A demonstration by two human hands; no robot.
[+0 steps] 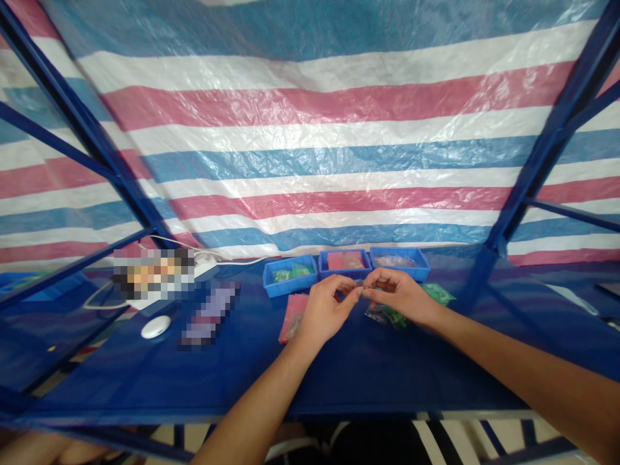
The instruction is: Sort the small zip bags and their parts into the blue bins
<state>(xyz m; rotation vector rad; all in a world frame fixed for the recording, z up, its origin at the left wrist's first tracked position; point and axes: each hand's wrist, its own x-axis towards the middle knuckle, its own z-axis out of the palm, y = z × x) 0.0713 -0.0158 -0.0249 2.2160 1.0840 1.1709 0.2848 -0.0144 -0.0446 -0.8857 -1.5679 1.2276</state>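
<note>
My left hand [329, 307] and my right hand [402, 296] meet above the table, fingertips pinched together around something small and partly clear, too small to make out. Below my right hand lie a clear packet [375, 314] and a green packet [397, 318], both partly covered. Another green packet [438, 293] shows beyond my right wrist. A pink packet [292, 312] rests beside my left hand, partly hidden by it. Behind the hands stand a left blue bin [290, 288] with green packets, a middle blue bin [329, 272] with pink packets and a right blue bin [417, 274] with clear packets.
On the left of the blue table [232, 381] are a white rounded object [155, 327], a blurred-out flat item [210, 315] and white cables [237, 262]. Blue metal posts [533, 155] frame a striped tarp [329, 155]. Another person's bare limb [39, 447] shows at lower left.
</note>
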